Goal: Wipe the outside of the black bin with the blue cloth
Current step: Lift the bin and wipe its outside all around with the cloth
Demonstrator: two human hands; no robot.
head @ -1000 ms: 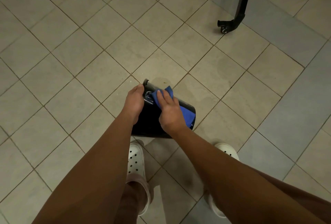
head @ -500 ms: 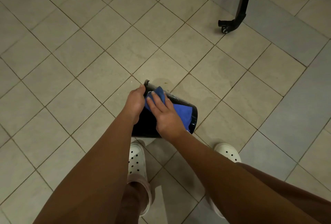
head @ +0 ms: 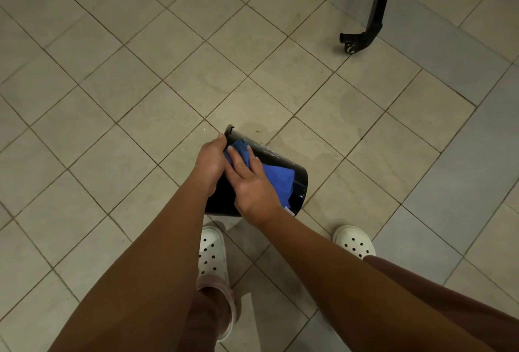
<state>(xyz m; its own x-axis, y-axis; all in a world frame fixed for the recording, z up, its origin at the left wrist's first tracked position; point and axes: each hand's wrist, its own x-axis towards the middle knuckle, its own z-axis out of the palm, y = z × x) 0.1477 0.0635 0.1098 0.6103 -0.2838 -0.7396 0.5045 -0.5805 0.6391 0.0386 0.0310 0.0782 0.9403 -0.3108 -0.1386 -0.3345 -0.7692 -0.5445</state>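
The small black bin [head: 299, 187] is tipped on its side just above the tiled floor, in front of my feet. My left hand [head: 211, 161] grips its left edge, fingers curled round the rim end. The blue cloth [head: 276, 181] lies spread over the bin's upper side. My right hand [head: 251, 183] presses the cloth flat against the bin with straight fingers, its fingertips close to my left hand. Much of the bin's body is hidden under my hands and the cloth.
Beige floor tiles [head: 140, 98] spread all around, with greyer tiles to the right. A black metal leg with a caster foot [head: 362, 38] stands at the upper right. My two white clogs [head: 212, 250] are planted just behind the bin.
My right hand has slid the cloth leftward along the bin toward my left hand. The left hand has kept its grip on the bin's edge.
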